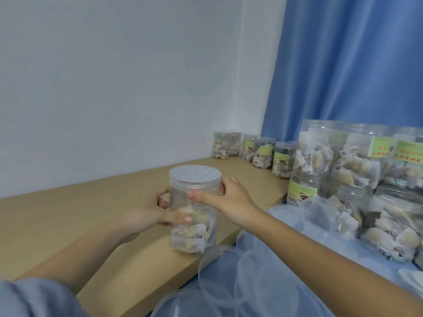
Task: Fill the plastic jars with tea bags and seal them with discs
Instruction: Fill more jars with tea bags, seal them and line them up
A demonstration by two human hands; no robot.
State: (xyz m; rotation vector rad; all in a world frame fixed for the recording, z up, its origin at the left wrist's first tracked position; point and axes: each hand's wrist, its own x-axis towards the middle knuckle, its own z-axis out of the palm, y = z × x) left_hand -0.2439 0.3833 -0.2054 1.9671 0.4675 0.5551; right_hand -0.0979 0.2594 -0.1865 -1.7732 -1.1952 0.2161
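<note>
Both hands, left (146, 213) and right (231, 197), grip a disc-topped jar (194, 211) about half full of tea bags (190, 234); filled jars (263, 154) wait behind, empties (229, 282) in front.

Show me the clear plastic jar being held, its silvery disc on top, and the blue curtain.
clear plastic jar (193, 234), head view, lower wall.
silvery disc (195, 173), head view, centre.
blue curtain (348, 65), head view, middle folds.

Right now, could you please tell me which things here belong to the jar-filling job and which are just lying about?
Job: held jar, disc on top, tea bags inside, both hands, empty jars, filled jars.
Lying about: blue curtain, wooden shelf.
</note>
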